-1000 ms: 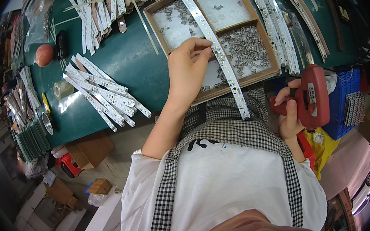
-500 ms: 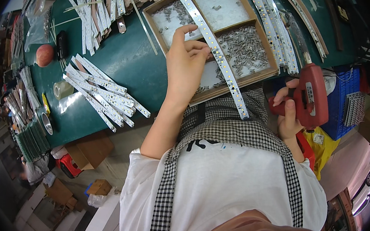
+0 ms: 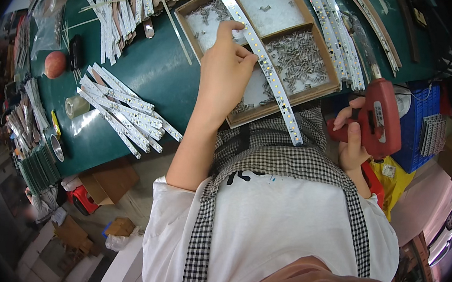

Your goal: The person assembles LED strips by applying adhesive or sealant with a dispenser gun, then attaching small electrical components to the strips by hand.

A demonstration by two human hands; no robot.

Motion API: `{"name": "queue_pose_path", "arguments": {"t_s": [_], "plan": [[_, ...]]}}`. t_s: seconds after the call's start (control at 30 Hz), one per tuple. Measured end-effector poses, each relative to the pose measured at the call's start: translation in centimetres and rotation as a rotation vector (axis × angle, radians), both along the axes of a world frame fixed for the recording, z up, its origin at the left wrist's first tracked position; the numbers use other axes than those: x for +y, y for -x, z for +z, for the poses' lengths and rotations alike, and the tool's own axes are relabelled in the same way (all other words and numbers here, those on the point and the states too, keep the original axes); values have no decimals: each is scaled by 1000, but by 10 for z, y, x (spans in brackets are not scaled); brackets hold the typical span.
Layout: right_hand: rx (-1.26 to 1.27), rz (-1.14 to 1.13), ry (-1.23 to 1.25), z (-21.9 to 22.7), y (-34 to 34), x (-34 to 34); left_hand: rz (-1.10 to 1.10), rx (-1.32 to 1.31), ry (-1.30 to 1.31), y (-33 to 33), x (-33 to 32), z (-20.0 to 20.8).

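A long white LED strip (image 3: 268,69) with rows of yellow chips lies slantwise across a divided wooden tray (image 3: 326,91), its near end over my checked apron. My left hand (image 3: 225,78) is at the strip's left side, index finger bent toward the edge. Its thumb and another finger close together beside the strip; whatever is between them is too small to make out. In my right hand (image 3: 352,145) is a red soldering gun (image 3: 381,120), gripped by its handle with the metal tip pointing up, apart from the strip. Small metal pieces (image 3: 299,58) fill one tray compartment.
On the green table (image 3: 170,97) lie a pile of LED strips (image 3: 125,112), a tape roll (image 3: 77,107), an apple (image 3: 55,65) and a black-handled tool (image 3: 75,53). More strips (image 3: 336,37) lie right of the tray. A blue crate (image 3: 420,127) stands beyond the gun.
My left hand has shifted slightly left, its index finger still bent at the strip. The strip, my right hand and the soldering gun have hardly moved.
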State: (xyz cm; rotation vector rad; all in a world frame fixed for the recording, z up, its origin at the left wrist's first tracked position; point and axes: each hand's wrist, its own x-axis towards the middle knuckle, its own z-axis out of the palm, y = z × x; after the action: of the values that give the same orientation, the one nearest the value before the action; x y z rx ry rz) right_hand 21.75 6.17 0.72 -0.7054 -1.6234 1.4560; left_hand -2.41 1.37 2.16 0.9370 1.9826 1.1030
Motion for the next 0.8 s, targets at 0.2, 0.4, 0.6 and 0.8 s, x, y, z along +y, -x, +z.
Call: {"name": "queue_pose_path", "arguments": {"t_s": [0.2, 0.4, 0.6, 0.8], "plan": [[-4, 30, 36, -2, -3, -2, -85, 110, 3, 2, -2, -2], [-1, 17, 65, 0, -1, -6, 83, -229, -159, -9, -9, -17], [-60, -9, 103, 7, 5, -6, 108, -37, -135, -13, -11, -18], [-12, -10, 10, -3, -3, -1, -35, 395, -3, -12, -22, -17]]}}
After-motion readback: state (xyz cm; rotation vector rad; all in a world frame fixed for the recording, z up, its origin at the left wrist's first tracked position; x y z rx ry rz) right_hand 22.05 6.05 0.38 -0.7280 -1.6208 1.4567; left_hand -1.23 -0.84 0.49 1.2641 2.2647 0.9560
